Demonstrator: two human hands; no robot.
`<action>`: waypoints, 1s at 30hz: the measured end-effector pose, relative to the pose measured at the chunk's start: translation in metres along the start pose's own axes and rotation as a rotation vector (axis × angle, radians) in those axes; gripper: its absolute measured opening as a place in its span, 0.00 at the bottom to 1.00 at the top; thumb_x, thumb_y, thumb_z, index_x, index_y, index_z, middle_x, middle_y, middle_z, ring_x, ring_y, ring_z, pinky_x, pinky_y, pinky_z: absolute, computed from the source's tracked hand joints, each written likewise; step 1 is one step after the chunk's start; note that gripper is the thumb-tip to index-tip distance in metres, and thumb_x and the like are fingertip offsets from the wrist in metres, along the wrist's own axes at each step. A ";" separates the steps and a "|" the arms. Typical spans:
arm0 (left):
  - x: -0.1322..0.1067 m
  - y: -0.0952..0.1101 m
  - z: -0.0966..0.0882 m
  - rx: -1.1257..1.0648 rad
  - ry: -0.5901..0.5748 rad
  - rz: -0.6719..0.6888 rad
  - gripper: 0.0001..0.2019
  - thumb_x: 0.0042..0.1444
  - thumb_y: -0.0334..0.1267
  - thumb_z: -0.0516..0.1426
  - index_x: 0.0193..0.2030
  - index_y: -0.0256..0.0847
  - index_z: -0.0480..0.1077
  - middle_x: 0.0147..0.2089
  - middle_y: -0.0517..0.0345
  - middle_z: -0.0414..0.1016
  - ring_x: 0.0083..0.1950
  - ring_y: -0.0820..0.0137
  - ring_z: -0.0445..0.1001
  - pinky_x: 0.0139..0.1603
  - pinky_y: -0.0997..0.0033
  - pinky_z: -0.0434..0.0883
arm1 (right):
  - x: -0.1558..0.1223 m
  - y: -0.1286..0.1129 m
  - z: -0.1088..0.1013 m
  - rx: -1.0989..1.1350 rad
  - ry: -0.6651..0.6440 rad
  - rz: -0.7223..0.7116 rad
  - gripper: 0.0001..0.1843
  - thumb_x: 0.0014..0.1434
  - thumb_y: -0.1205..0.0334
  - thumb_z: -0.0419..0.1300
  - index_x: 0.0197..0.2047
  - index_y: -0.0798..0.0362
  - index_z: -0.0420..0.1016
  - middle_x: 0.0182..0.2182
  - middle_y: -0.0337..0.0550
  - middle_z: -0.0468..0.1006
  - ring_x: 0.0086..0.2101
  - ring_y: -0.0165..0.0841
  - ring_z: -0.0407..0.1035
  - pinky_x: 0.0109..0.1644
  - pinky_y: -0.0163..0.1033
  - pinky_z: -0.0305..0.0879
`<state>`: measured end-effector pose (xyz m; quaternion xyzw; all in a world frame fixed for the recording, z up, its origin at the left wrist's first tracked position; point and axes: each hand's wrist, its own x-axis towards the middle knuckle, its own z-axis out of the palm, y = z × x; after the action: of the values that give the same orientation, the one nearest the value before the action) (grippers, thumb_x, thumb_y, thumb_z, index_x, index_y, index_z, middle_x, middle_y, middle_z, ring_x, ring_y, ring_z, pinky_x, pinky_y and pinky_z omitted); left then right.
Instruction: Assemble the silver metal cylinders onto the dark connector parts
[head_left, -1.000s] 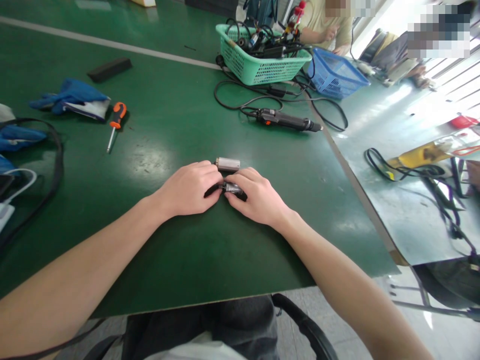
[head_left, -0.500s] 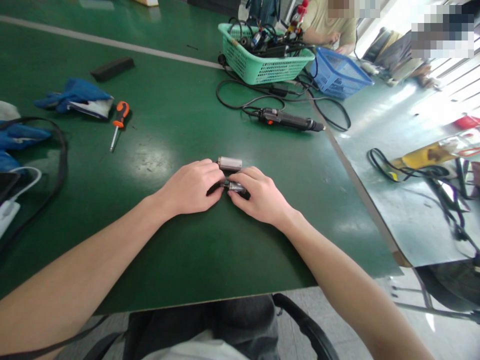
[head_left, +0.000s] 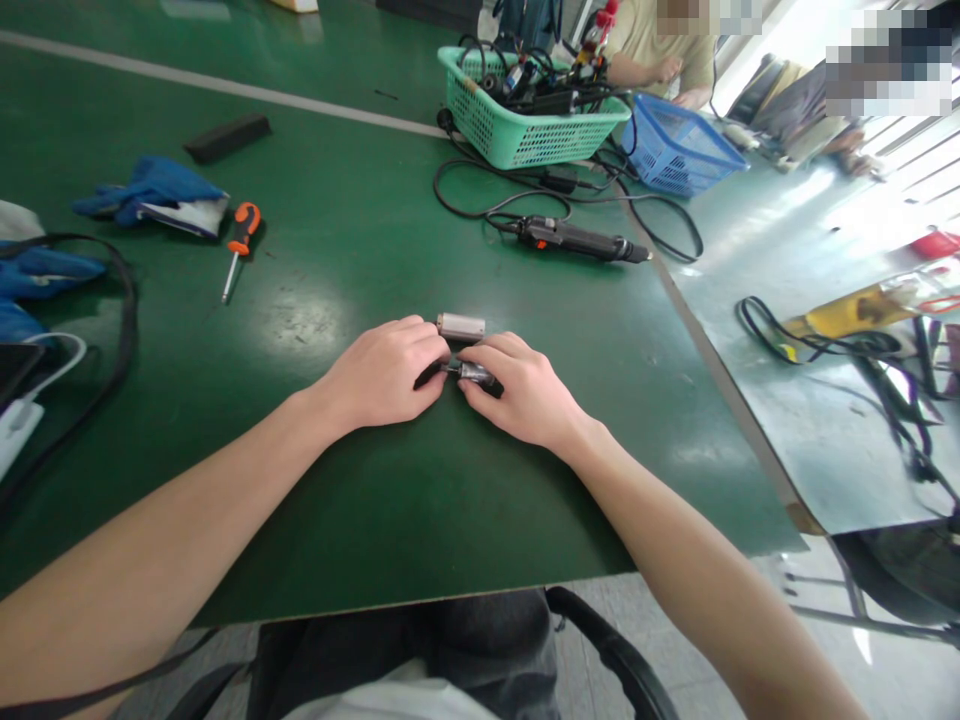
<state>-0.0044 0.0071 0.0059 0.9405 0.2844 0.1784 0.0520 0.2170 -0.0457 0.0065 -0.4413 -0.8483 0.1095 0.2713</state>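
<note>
My left hand rests on the green table with its fingers curled round a black piece, most of which the fingers hide. Facing it, my right hand is closed on a small silver-and-black cylindrical part. A thin dark end of that part points at my left fingertips; whether it joins the black piece I cannot tell. Just beyond both hands lies a plain silver metal cylinder on its side, close to my left fingertips.
An orange-and-black screwdriver, blue gloves and a black bar lie left. Further back are a corded electric screwdriver, a green basket of cables and a blue basket. Another person sits across the table.
</note>
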 end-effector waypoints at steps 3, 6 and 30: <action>0.000 0.000 -0.001 0.002 0.010 -0.004 0.07 0.63 0.35 0.54 0.39 0.39 0.73 0.39 0.51 0.76 0.42 0.63 0.72 0.44 0.63 0.71 | 0.000 0.001 0.000 -0.007 0.010 -0.009 0.11 0.65 0.64 0.59 0.50 0.52 0.77 0.46 0.49 0.81 0.48 0.44 0.73 0.56 0.50 0.72; 0.000 0.001 -0.001 0.005 0.006 -0.006 0.07 0.63 0.35 0.53 0.39 0.38 0.73 0.38 0.51 0.75 0.41 0.64 0.71 0.44 0.62 0.71 | 0.000 0.000 0.000 -0.009 0.016 -0.010 0.12 0.64 0.65 0.59 0.50 0.53 0.77 0.46 0.50 0.81 0.47 0.44 0.73 0.55 0.50 0.72; -0.001 0.000 0.000 -0.014 -0.021 0.009 0.09 0.64 0.36 0.53 0.38 0.39 0.73 0.37 0.52 0.75 0.41 0.63 0.72 0.43 0.62 0.72 | 0.000 0.000 0.000 -0.012 0.006 0.016 0.12 0.64 0.64 0.59 0.50 0.51 0.77 0.46 0.49 0.81 0.47 0.44 0.73 0.55 0.50 0.72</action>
<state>-0.0050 0.0069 0.0059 0.9432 0.2783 0.1709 0.0608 0.2174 -0.0457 0.0065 -0.4502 -0.8445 0.1050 0.2704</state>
